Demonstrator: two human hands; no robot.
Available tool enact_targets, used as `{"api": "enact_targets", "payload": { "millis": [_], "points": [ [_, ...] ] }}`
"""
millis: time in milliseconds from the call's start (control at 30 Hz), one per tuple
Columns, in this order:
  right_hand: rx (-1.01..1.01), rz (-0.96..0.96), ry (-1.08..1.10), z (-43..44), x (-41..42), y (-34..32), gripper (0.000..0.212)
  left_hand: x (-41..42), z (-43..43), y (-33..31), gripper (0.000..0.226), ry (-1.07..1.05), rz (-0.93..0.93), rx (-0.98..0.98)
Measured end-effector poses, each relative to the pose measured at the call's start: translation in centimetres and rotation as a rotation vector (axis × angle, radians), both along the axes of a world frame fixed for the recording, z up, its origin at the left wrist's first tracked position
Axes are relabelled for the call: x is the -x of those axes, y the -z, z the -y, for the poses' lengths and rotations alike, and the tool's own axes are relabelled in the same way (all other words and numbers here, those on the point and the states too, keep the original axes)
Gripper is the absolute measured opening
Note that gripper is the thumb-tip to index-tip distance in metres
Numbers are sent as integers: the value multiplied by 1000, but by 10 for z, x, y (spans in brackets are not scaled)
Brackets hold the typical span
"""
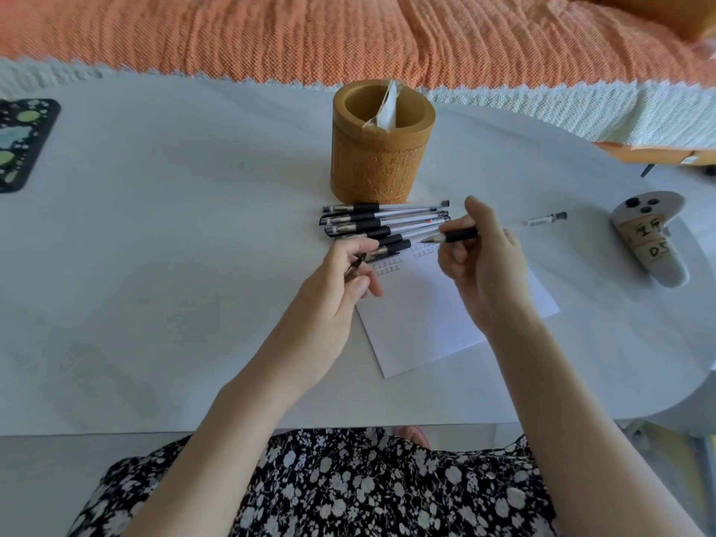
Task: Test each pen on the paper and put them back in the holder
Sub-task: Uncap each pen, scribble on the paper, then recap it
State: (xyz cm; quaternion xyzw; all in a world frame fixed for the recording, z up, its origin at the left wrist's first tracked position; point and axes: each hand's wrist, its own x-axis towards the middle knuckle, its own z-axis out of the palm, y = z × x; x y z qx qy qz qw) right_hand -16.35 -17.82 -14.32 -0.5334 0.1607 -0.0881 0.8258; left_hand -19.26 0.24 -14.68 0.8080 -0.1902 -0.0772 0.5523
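Note:
A carved bamboo pen holder (381,149) stands upright at the table's middle, with a clear wrapper inside. Just in front of it lie several capped black gel pens (383,222) side by side. A white sheet of paper (434,315) with short rows of test marks at its top lies below them. My right hand (484,265) grips an uncapped pen (499,229) by its black grip, tip pointing left above the paper. My left hand (341,281) pinches a dark pen cap (355,266) over the paper's left edge.
A white controller with labelled tape (651,242) lies at the right. A dark patterned pad (21,143) sits at the far left edge. An orange blanket (348,36) runs along the back. The table's front edge is close to my floral dress.

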Motion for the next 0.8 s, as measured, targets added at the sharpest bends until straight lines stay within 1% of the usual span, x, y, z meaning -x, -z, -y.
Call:
{"api": "enact_targets", "payload": {
  "millis": [67, 133, 233, 367, 467, 633, 800],
  "points": [
    [14, 0, -47, -7, 3, 0, 44, -1, 1, 1, 30, 1, 40, 13],
    [38, 12, -92, -14, 5, 0, 42, -1, 2, 2, 25, 0, 62, 20],
    [55, 10, -115, -18, 5, -1, 39, -1, 2, 2, 22, -31, 59, 18],
    [67, 43, -170, -17, 5, 0, 32, -3, 1, 1, 16, -105, 16, 81],
    [85, 38, -176, -17, 5, 1, 32, -3, 1, -1, 15, -112, 1, 114],
    [89, 31, -161, -17, 6, 0, 33, -2, 3, -4, 19, -115, -16, 170],
    [123, 7, -176, -20, 8, -3, 28, -2, 4, -4, 26, -116, -24, 208]
  ]
}}
